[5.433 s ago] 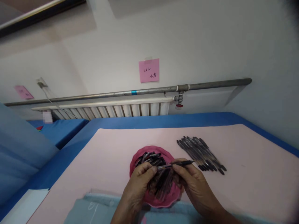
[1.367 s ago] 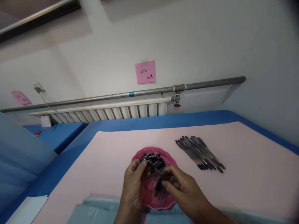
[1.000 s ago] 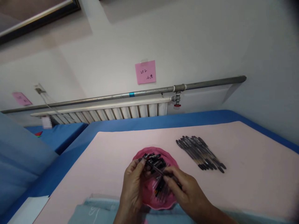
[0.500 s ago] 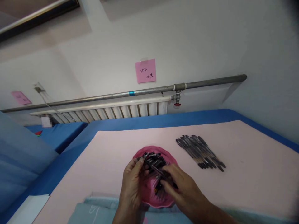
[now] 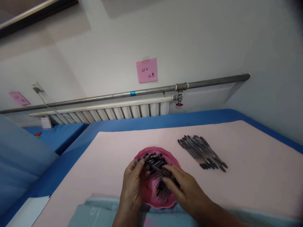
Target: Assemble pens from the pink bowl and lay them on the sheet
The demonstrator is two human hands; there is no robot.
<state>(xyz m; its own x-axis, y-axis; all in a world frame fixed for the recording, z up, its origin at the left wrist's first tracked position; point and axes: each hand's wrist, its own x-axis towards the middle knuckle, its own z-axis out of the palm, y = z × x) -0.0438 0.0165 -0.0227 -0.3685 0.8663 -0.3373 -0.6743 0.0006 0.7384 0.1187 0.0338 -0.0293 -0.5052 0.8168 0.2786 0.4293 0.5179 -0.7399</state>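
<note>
A dark pen (image 5: 155, 167) is held between my two hands, above a pink scalloped bowl (image 5: 151, 201). My left hand (image 5: 134, 176) pinches its far-left end between thumb and fingers. With closed fingers my right hand (image 5: 183, 187) grips the pen's other end. Inside the bowl lie several black pen caps (image 5: 161, 162) and clear pen parts (image 5: 163, 194), partly covered by my hands. To the right of the bowl, a row of assembled black pens (image 5: 201, 151) lies side by side on the pink sheet (image 5: 113, 154).
Blue-grey cloth (image 5: 94, 214) lies at the near edge, under my forearms. White paper (image 5: 29, 209) rests at the lower left beside a blue curtain (image 5: 19, 157). Beyond the blue table edge (image 5: 142, 122) are a radiator (image 5: 118, 112) and a wall pipe (image 5: 210, 82).
Both hands still hold the pen over the bowl, with only a slight shift of the right fingers. The whole view has moved slightly.
</note>
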